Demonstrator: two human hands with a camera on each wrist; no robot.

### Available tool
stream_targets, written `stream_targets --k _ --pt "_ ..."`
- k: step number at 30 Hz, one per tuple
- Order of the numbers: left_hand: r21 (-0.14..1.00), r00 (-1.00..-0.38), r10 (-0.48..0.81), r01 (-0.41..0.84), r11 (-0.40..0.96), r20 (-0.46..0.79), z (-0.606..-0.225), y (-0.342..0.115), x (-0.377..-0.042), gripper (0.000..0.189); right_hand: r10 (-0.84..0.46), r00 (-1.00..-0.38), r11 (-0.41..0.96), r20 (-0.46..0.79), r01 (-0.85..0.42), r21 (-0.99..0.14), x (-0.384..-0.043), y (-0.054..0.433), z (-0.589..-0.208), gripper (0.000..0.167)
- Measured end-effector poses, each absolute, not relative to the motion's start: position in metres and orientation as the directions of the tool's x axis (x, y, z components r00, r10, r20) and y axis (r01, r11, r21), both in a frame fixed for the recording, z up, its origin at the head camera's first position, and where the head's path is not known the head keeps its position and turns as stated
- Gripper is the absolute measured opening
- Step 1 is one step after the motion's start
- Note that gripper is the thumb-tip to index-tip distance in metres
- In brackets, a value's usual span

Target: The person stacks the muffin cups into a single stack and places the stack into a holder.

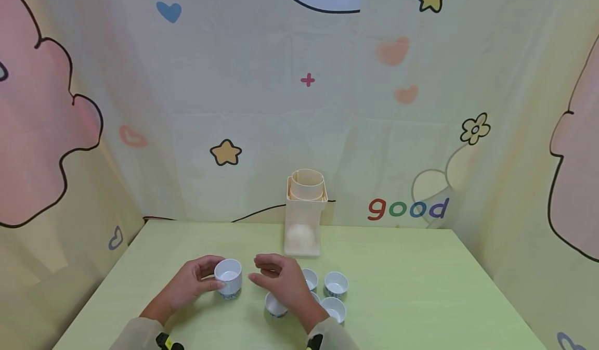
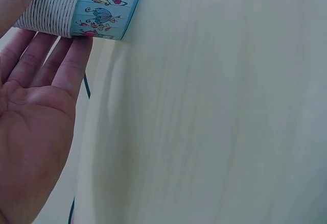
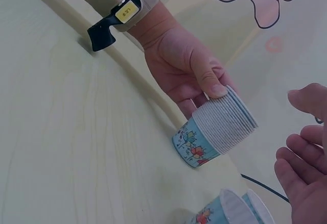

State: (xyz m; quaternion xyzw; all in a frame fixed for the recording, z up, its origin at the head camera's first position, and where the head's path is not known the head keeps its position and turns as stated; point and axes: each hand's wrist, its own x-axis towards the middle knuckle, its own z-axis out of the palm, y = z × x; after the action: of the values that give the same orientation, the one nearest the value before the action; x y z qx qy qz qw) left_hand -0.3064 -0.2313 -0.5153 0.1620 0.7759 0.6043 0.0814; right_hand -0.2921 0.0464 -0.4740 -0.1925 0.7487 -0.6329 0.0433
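My left hand (image 1: pixel 189 283) holds a stack of nested paper cups (image 1: pixel 229 281) around its side, thumb in front and fingers behind. The left wrist view shows many white rims and a light blue, flower-printed base on the stack (image 2: pixel 99 10). I cannot tell whether its bottom touches the table. Just right of it, my right hand (image 1: pixel 289 283) is held with fingers extended, apart from the stack and gripping nothing. Below and beside that hand stand several more paper cups, among them one cup (image 1: pixel 336 285) at the right and another (image 1: pixel 275 306) partly covered by the hand.
A cream cup dispenser (image 1: pixel 301 230) with a round tube in its top stands upright at the table's back edge. The pale green table (image 1: pixel 412 287) meets a printed cloth backdrop (image 1: pixel 262 79) behind and at both sides.
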Motion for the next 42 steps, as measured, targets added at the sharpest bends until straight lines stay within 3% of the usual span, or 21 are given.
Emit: stream_targets --k 11,42 --pt "0.961 -0.938 0.337 0.158 0.226 0.075 -0.514 -0.23 -0.305 0.062 -0.323 -0.923 0.054 0.209 -0.238 -0.97 -0.283 0.075 -0.477 0.044" --pt "0.96 -0.935 0.347 0.163 0.227 0.076 -0.514 -0.233 -0.307 0.064 -0.151 -0.967 0.128 0.207 -0.227 -0.965 -0.26 0.152 -0.478 0.047"
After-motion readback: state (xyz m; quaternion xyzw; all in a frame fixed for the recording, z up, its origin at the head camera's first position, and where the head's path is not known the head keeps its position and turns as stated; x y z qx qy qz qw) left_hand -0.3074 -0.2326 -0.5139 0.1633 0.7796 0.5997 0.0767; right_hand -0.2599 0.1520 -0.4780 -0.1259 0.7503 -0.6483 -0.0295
